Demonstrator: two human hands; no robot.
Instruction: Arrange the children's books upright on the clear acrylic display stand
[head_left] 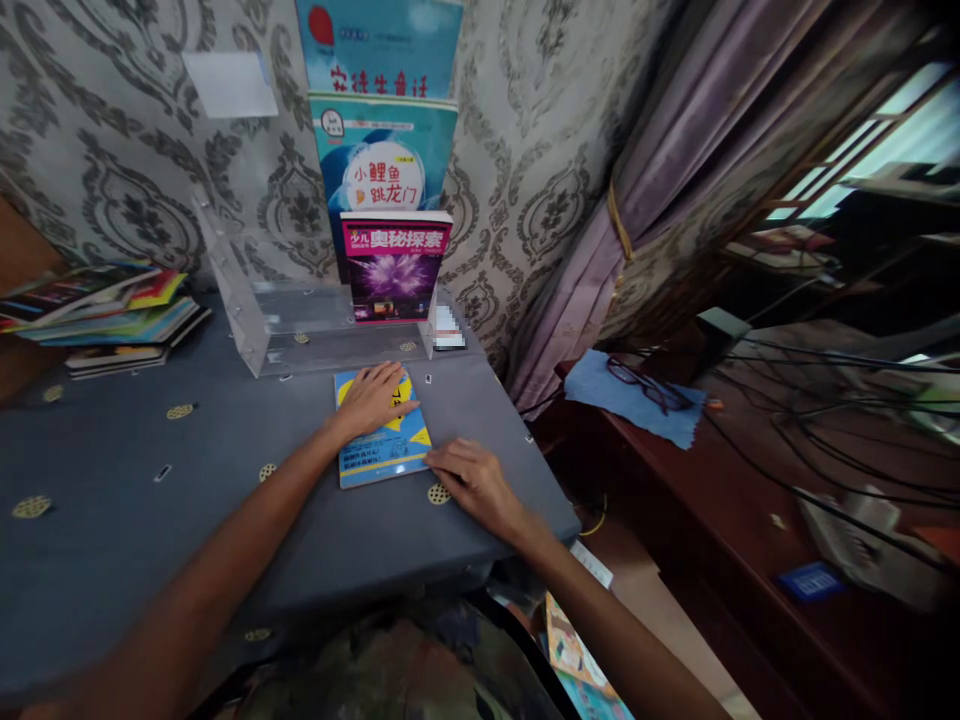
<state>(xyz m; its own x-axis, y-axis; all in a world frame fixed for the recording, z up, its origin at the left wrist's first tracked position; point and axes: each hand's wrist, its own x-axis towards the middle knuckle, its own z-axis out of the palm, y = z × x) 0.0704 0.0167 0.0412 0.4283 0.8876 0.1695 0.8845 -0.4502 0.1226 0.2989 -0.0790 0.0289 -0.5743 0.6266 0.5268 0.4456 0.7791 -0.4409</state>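
A blue and yellow book (382, 450) lies closed on the grey tablecloth in front of me. My left hand (375, 397) rests flat across the upper part of its cover, fingers stretched out. At the book's lower right corner is my right hand (469, 475), its fingers bent together and touching the edge; whether the corner is pinched between them is hard to see. Behind the book stands a clear acrylic rack (300, 335). It carries a purple book (395, 275), a teal book (386, 150) and another blue-green book (382, 45) in tiers.
Several books (127, 310) are piled at the table's left. A phone-like object (450, 330) lies by the rack's right side. Right of the table, a dark red desk (645, 445) bears a blue cloth (607, 390), glasses (649, 385) and cables. More books (574, 640) lie below.
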